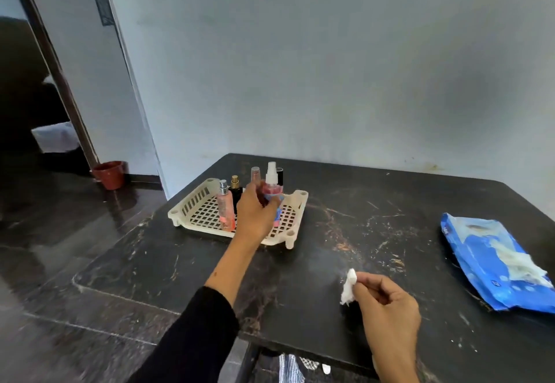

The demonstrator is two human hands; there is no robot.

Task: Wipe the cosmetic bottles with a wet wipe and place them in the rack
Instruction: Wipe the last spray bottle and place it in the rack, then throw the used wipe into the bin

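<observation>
Pink clear spray bottle (272,193), white nozzle, upright in left hand (251,214)

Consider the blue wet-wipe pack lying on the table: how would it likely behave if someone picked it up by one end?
The blue wet-wipe pack looks like soft, crinkled film, so it would probably sag rather than stay stiff. A wipe bulges from its opening, so lifting it carelessly might drag wipes out. Lying flat on the table, it seems unlikely to roll.

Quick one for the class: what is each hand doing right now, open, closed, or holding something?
Left hand: grips the clear spray bottle of red liquid with a white nozzle over the cream plastic lattice rack.
Right hand: pinches a crumpled white wet wipe.
</observation>
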